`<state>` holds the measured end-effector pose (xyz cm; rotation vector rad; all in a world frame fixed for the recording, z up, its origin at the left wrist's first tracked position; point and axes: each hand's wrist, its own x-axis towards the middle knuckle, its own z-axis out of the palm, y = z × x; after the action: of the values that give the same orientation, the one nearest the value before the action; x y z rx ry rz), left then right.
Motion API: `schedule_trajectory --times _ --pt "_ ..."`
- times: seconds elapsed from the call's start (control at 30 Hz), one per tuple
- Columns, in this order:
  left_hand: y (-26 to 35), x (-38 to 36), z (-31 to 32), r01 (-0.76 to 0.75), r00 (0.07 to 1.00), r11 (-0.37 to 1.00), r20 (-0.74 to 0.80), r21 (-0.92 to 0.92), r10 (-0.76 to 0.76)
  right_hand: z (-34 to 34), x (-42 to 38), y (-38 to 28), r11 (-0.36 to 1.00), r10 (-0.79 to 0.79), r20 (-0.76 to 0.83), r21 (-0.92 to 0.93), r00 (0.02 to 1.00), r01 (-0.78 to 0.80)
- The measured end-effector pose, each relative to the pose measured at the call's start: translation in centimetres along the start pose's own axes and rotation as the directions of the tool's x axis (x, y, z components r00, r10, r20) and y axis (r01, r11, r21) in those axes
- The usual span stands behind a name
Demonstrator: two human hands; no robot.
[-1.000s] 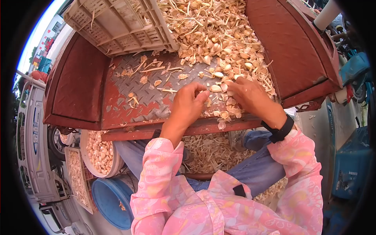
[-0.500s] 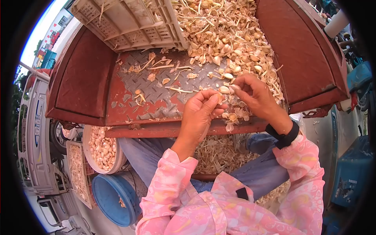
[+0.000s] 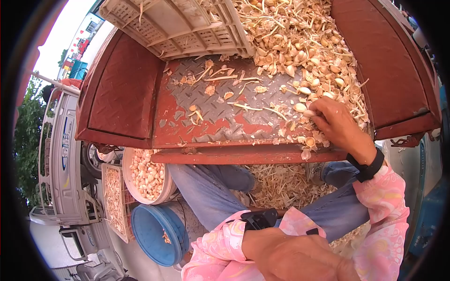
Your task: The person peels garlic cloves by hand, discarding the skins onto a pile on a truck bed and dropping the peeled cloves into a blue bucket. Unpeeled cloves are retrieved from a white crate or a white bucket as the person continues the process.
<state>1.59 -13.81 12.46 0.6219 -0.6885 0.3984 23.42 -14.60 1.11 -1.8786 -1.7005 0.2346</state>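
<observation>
My right hand (image 3: 338, 122) is over the near edge of the garlic pile, its thumb and fingertips pinching a garlic clove (image 3: 309, 113). Just beside the fingertips lies another pale, peeled-looking clove (image 3: 300, 107) on the metal bed. My left hand (image 3: 293, 255) is low in the view, back side up, in front of my body near the right sleeve. Motion smears it and its fingers are hidden, so what it holds does not show. A black strap-like device (image 3: 260, 218) sits at the left wrist.
A heap of garlic cloves and skins (image 3: 300, 47) covers the truck bed's right side. A white plastic crate (image 3: 187, 28) tilts at the back left. Below left are a white bucket of cloves (image 3: 126, 175), a blue bucket (image 3: 143, 234) and a flat crate (image 3: 112, 201).
My left hand has moved from beside the right hand down toward my body. The right hand stays near the pile with the clove. The camera view has shifted left.
</observation>
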Motion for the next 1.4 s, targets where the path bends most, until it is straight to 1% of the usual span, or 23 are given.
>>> schedule_trajectory --times 0.07,0.13,0.2,0.3,0.37,0.4,0.43,0.47,0.5,0.53,0.57,0.63,0.7,0.73,0.8,0.83,0.87,0.97,1.07,1.17,1.27,1.37,1.4 --pt "-0.9 -0.3 -0.4 -0.123 0.991 0.989 0.058 0.081 0.119 0.2 0.2 0.0 0.998 0.021 -0.049 0.066 0.999 -0.017" --pt "-1.2 -0.6 -0.5 -0.186 0.982 0.977 0.065 0.102 0.180 0.4 0.0 -0.2 0.988 0.068 -0.082 0.147 0.994 -0.055" --pt "-1.7 -0.5 -0.9 -0.265 0.963 0.956 0.091 0.128 0.254 0.2 0.0 -0.4 0.982 0.103 -0.038 0.162 0.994 -0.095" --pt "-1.8 -0.5 -0.7 -0.321 0.947 0.929 0.081 0.184 0.311 0.0 -0.1 -0.7 0.978 0.131 0.028 0.161 0.991 -0.134" --pt "-1.3 -1.2 -1.1 -0.206 0.978 0.921 0.103 0.331 0.182 -0.2 0.1 -0.6 0.980 0.123 0.033 0.155 0.992 -0.126" --pt "-0.3 -2.5 -1.7 -0.088 0.993 0.888 0.110 0.451 0.042 -0.1 0.1 -0.7 0.981 0.113 0.026 0.153 0.993 -0.116" --pt "0.5 -3.0 -2.2 0.018 0.989 0.829 0.111 0.559 -0.097 -0.4 0.1 -0.7 0.984 0.107 0.012 0.141 0.994 -0.108" --pt "1.0 -2.8 -2.5 0.143 0.989 0.724 -0.119 0.675 -0.085 -0.5 0.0 -0.9 0.983 0.094 0.004 0.161 0.996 -0.093" --pt "1.3 -2.5 -3.5 0.302 0.937 0.612 -0.346 0.731 -0.050 -0.6 0.1 -1.0 0.985 0.084 -0.010 0.153 0.996 -0.081" --pt "1.7 -2.2 -4.5 0.480 0.833 0.516 -0.554 0.710 -0.012 -0.6 0.2 -1.0 0.987 0.071 -0.024 0.147 0.997 -0.067" --pt "1.7 -2.7 -6.7 0.657 0.673 0.430 -0.739 0.619 0.036 -0.5 0.1 -1.1 0.988 0.059 -0.033 0.146 0.998 -0.054" --pt "1.7 -4.6 -11.4 0.713 0.653 0.243 -0.749 0.658 0.111 -0.2 0.0 -0.6 0.996 0.025 -0.114 0.085 0.993 -0.015" --pt "2.0 -4.2 -12.5 0.760 0.607 0.222 -0.789 0.611 0.096 -0.1 0.1 0.1 1.000 -0.007 -0.192 0.025 0.981 0.012" --pt "2.2 -4.0 -12.9 0.786 0.577 0.209 -0.811 0.582 0.092 -0.3 0.2 0.1 1.000 0.013 -0.171 0.013 0.985 -0.011" --pt "2.1 -2.8 -14.7 0.734 0.664 -0.054 -0.699 0.677 0.266 -0.5 0.4 0.0 1.000 0.021 -0.168 -0.009 0.985 -0.023" --pt "2.1 -2.0 -15.6 0.697 0.708 -0.190 -0.621 0.691 0.336 -0.6 0.5 0.0 0.999 0.025 -0.167 -0.020 0.986 -0.028" --pt "1.9 -1.0 -16.2 0.635 0.770 -0.341 -0.528 0.694 0.359 -0.6 0.7 0.0 0.999 0.029 -0.159 -0.024 0.987 -0.033" --pt "0.5 0.2 -19.8 0.554 0.832 -0.508 -0.453 0.659 0.320 -0.2 1.3 0.0 0.998 0.040 -0.140 -0.048 0.989 -0.047" --pt "-1.1 0.1 -21.9 0.573 0.805 -0.576 -0.534 0.584 0.259 -0.1 1.7 -0.3 0.994 0.064 -0.114 -0.085 0.991 -0.074" --pt "-1.3 0.4 -21.3 0.639 0.739 -0.558 -0.625 0.529 0.254 -0.3 1.8 -0.3 0.993 0.059 -0.058 -0.099 0.997 -0.064" --pt "0.1 -0.7 -20.5 0.620 0.711 -0.636 -0.672 0.460 0.207 -0.5 1.5 0.1 0.994 0.060 -0.050 -0.085 0.997 -0.064" --pt "2.4 -2.0 -19.5 0.652 0.724 -0.532 -0.651 0.540 0.226 -0.6 1.4 0.1 0.996 0.029 -0.069 -0.086 0.997 -0.035" --pt "3.0 -2.2 -19.0 0.674 0.706 -0.512 -0.669 0.533 0.234 -0.4 1.3 -0.1 0.999 0.028 -0.061 -0.024 0.998 -0.029"
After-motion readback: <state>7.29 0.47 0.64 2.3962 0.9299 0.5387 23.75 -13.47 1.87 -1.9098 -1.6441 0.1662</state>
